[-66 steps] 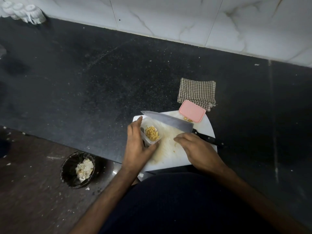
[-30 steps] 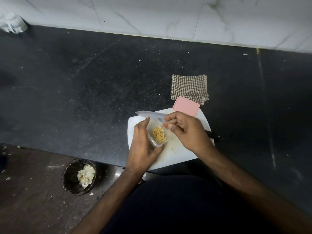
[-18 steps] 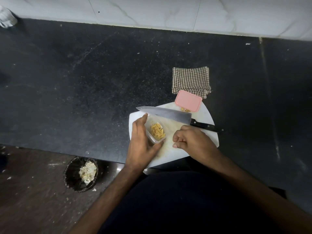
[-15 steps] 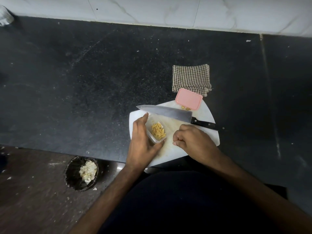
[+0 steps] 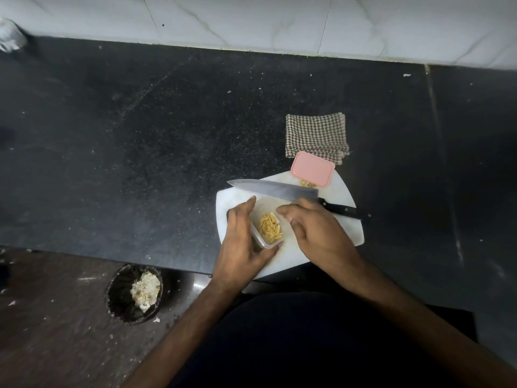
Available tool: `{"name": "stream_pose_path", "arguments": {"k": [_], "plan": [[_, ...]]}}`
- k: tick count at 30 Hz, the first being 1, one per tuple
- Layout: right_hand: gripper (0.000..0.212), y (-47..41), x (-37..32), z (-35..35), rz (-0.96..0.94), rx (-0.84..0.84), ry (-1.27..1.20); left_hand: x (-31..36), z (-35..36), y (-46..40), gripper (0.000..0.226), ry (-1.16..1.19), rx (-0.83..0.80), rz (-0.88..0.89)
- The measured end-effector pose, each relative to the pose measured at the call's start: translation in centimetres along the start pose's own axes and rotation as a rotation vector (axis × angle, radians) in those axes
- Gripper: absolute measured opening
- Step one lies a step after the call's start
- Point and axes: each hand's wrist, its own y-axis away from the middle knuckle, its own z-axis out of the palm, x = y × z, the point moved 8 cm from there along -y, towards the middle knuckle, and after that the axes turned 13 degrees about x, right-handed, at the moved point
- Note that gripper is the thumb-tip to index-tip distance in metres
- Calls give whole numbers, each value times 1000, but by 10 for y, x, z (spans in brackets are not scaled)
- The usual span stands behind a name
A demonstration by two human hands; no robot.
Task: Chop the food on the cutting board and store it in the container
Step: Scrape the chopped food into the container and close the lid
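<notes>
A small clear container (image 5: 269, 242) with yellow chopped food (image 5: 270, 232) in it stands on the white cutting board (image 5: 345, 236). My left hand (image 5: 240, 247) grips the container from its left side, thumb at the near corner. My right hand (image 5: 313, 233) hovers at the container's right rim with its fingertips bunched over the opening; whether they hold any food is hidden. A large knife (image 5: 275, 189) with a black handle lies across the board's far side. The pink lid (image 5: 312, 168) rests on the board's far edge, with a few food bits (image 5: 306, 183) beside it.
A folded checked cloth (image 5: 316, 134) lies behind the lid on the black countertop (image 5: 140, 135). A white tiled wall (image 5: 251, 21) runs along the back. Below the counter's front edge, on the floor at left, stands a dark waste bin (image 5: 134, 294) holding scraps.
My right hand has moved from the board's near part up and left to the container's opening. My left hand keeps its hold on the container. The knife has not moved.
</notes>
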Motion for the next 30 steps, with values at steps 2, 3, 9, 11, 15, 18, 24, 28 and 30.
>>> {"name": "stream_pose_path", "arguments": {"k": [2,3,9,11,15,18,24,28,30], "plan": [[32,-1,8,-9,29,52,-10,4,1,-2,97,8,18,10],[29,-1,12,-12,46,64,-5,8,1,-3,96,14,27,17],[33,3,24,-11,67,-43,61,34,10,-10,91,38,10,52],[35,1,26,-16,73,-30,68,36,14,-15,91,6,9,54],[29,-12,33,-34,50,51,96,41,17,-27,87,-34,32,56],[29,-30,50,-48,86,107,179,45,17,-33,87,-25,52,18],[43,-69,71,-60,60,124,364,50,22,-47,95,-44,77,-21],[57,-78,82,-49,20,22,391,55,26,-52,91,-45,71,-6],[58,-80,86,-45,8,-5,372,56,26,-56,90,-52,77,2]]}}
